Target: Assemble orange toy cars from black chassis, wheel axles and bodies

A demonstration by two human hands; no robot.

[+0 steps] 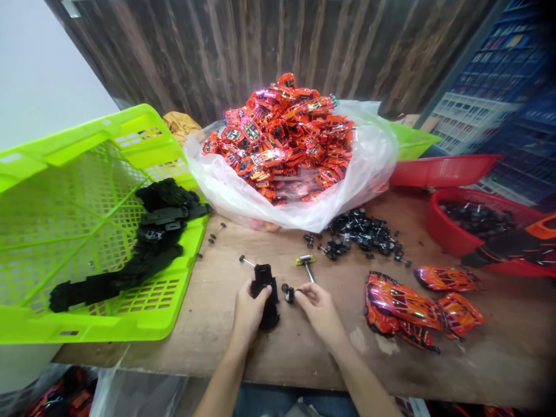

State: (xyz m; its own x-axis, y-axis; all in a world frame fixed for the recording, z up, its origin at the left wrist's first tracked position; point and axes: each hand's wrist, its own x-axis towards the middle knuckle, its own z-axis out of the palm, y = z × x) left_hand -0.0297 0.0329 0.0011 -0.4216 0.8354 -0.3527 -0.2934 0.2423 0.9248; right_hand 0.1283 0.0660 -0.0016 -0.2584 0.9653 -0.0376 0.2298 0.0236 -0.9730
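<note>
My left hand (248, 310) grips a black toy-car chassis (266, 292) against the wooden table (304, 353). My right hand (317, 304) pinches a black wheel on an axle (288, 292) just to the right of the chassis. A small hammer with a yellow head (306, 263) lies just beyond my right hand. A loose wheel axle (246, 260) lies beyond the chassis.
A lime green crate (87, 231) tipped on the left holds black chassis parts (147, 243). A clear bag of shiny red car shells (282, 133) stands at the back. Loose black wheels (360, 231) lie beside it, three red shells (417, 304) lie right, and a red basin (452, 231) holds more wheels.
</note>
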